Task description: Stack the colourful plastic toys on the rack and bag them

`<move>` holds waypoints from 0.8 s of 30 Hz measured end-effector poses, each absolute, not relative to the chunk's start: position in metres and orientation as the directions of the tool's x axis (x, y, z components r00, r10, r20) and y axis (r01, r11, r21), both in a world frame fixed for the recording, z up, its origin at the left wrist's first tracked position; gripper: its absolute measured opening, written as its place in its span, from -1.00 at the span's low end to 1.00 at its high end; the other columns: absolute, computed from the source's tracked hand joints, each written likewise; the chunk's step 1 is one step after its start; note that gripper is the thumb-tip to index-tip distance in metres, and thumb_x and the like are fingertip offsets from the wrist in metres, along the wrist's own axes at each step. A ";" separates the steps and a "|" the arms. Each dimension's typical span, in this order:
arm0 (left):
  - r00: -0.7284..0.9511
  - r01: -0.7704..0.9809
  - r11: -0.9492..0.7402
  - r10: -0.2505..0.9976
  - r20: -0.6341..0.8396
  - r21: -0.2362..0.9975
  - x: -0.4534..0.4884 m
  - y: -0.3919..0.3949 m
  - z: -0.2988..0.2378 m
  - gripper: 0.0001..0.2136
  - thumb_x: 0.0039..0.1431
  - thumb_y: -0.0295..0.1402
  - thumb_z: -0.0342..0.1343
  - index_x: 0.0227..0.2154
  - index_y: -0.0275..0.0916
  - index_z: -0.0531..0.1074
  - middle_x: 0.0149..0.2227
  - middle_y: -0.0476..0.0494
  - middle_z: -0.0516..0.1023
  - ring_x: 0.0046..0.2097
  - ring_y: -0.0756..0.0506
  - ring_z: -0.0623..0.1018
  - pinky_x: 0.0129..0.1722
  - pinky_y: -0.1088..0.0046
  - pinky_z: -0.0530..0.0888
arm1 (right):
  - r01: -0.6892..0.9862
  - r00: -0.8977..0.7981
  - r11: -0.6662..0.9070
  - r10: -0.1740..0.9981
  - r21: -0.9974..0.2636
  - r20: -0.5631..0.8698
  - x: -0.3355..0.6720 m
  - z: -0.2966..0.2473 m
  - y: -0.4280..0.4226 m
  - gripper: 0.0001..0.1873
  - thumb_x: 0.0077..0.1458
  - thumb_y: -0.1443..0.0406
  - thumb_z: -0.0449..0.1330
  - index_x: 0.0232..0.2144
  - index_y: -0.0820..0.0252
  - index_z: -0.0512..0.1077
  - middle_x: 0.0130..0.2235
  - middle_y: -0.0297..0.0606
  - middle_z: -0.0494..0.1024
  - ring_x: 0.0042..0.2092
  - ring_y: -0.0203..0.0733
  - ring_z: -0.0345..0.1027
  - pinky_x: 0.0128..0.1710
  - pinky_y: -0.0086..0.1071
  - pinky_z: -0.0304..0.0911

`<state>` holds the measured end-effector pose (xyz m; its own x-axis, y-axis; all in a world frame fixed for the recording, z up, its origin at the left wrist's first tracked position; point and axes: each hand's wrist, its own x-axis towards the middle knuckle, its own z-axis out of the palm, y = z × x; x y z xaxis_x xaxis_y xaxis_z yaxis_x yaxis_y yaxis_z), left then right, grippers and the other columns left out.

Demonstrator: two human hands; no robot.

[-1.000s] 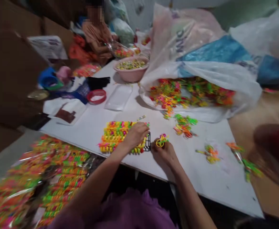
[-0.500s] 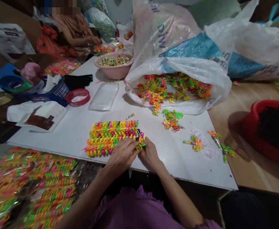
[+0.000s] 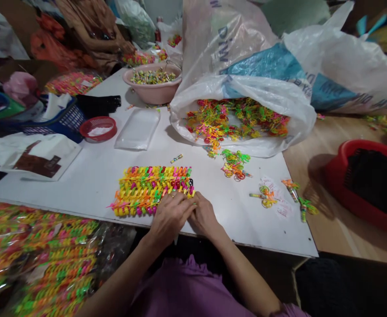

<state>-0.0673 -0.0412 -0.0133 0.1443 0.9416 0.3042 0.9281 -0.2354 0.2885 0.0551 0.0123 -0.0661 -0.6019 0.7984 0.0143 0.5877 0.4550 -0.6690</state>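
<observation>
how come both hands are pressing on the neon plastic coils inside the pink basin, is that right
Not quite: the neon plastic coils are not in the pink basin. They lie on the white table, as the head view shows. The rest holds: the left hand and right hand are both on them.

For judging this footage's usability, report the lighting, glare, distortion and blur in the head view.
Head view: dim, warm indoor light, with a soft shadow left of the red plastic basket; sheen on the clear plastic wrap at lower left; wide-angle distortion bows the edge of the white table; the left hand and right hand show no marked motion blur.
</observation>
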 end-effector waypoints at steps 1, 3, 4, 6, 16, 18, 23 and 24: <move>0.155 0.925 -0.250 0.936 0.317 0.287 -0.067 -0.042 -0.014 -0.83 0.23 -0.38 -0.06 -0.26 -0.22 0.44 -0.30 -0.08 0.50 -0.21 -0.08 0.45 -0.15 0.33 0.33 | 0.582 -0.601 0.465 0.798 -0.667 0.031 0.057 -0.069 0.012 -0.87 0.09 0.39 -0.04 -0.31 0.22 0.29 -0.31 -0.25 0.33 -0.32 -0.24 0.21 -0.32 -0.41 0.15; 0.168 0.916 -0.272 0.927 0.335 0.294 -0.068 -0.043 -0.015 -0.82 0.23 -0.42 -0.08 -0.29 -0.26 0.44 -0.31 -0.09 0.51 -0.20 -0.07 0.45 -0.13 0.34 0.33 | 0.568 -0.610 0.487 0.790 -0.664 0.057 0.060 -0.072 0.013 -0.87 0.10 0.38 -0.04 -0.30 0.19 0.28 -0.31 -0.27 0.32 -0.30 -0.24 0.20 -0.31 -0.42 0.14; 0.173 0.912 -0.280 0.925 0.338 0.300 -0.068 -0.043 -0.015 -0.82 0.23 -0.44 -0.09 -0.29 -0.27 0.43 -0.31 -0.09 0.52 -0.20 -0.07 0.46 -0.12 0.35 0.34 | 0.560 -0.622 0.499 0.781 -0.662 0.063 0.061 -0.073 0.014 -0.88 0.10 0.38 -0.04 -0.30 0.19 0.28 -0.31 -0.27 0.32 -0.29 -0.24 0.20 -0.30 -0.42 0.14; 0.173 0.907 -0.283 0.926 0.337 0.313 -0.069 -0.043 -0.016 -0.82 0.23 -0.45 -0.09 -0.30 -0.28 0.43 -0.31 -0.09 0.52 -0.20 -0.07 0.46 -0.12 0.35 0.36 | 0.539 -0.656 0.523 0.752 -0.660 0.059 0.063 -0.073 0.018 -0.88 0.12 0.38 -0.03 -0.30 0.18 0.28 -0.31 -0.27 0.32 -0.29 -0.24 0.20 -0.30 -0.42 0.14; 0.221 0.906 -0.360 0.852 0.474 0.224 -0.073 -0.051 -0.027 -0.78 0.20 -0.49 -0.06 -0.15 -0.25 0.40 -0.21 -0.13 0.54 -0.14 -0.10 0.49 -0.04 0.30 0.37 | 0.451 -0.679 0.525 0.727 -0.722 0.103 0.073 -0.065 0.013 -0.85 0.13 0.37 0.01 -0.23 0.19 0.31 -0.27 -0.27 0.36 -0.24 -0.27 0.25 -0.25 -0.44 0.17; 0.272 0.894 -0.409 0.822 0.500 0.186 -0.077 -0.051 -0.028 -0.79 0.19 -0.48 -0.04 -0.13 -0.24 0.39 -0.22 -0.12 0.54 -0.14 -0.11 0.49 -0.03 0.30 0.36 | 0.442 -0.638 0.503 0.758 -0.743 0.133 0.094 -0.059 0.027 -0.82 0.12 0.37 0.03 -0.19 0.17 0.32 -0.26 -0.29 0.39 -0.24 -0.28 0.26 -0.25 -0.46 0.17; 0.350 0.863 -0.480 0.795 0.496 0.160 -0.083 -0.049 -0.033 -0.78 0.20 -0.46 -0.04 -0.11 -0.23 0.37 -0.21 -0.10 0.53 -0.14 -0.11 0.49 -0.01 0.29 0.33 | 0.799 -0.200 0.256 0.967 -0.544 0.161 0.172 -0.039 0.106 -0.79 0.12 0.37 0.03 -0.20 0.24 0.39 -0.26 -0.19 0.40 -0.27 -0.23 0.28 -0.27 -0.41 0.15; 0.334 0.869 -0.465 0.804 0.492 0.171 -0.082 -0.049 -0.034 -0.79 0.20 -0.45 -0.05 -0.12 -0.23 0.37 -0.21 -0.10 0.53 -0.13 -0.11 0.49 -0.01 0.29 0.33 | 0.859 -0.170 0.214 0.976 -0.466 0.136 0.183 -0.036 0.121 -0.79 0.10 0.38 0.04 -0.21 0.25 0.41 -0.23 -0.16 0.40 -0.25 -0.21 0.29 -0.28 -0.41 0.14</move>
<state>-0.0821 -0.0490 -0.0343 0.3338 0.8040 0.4920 0.8687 -0.4650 0.1705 0.1831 0.1206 -0.0364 -0.1696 0.9761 0.1356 0.8587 0.2139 -0.4658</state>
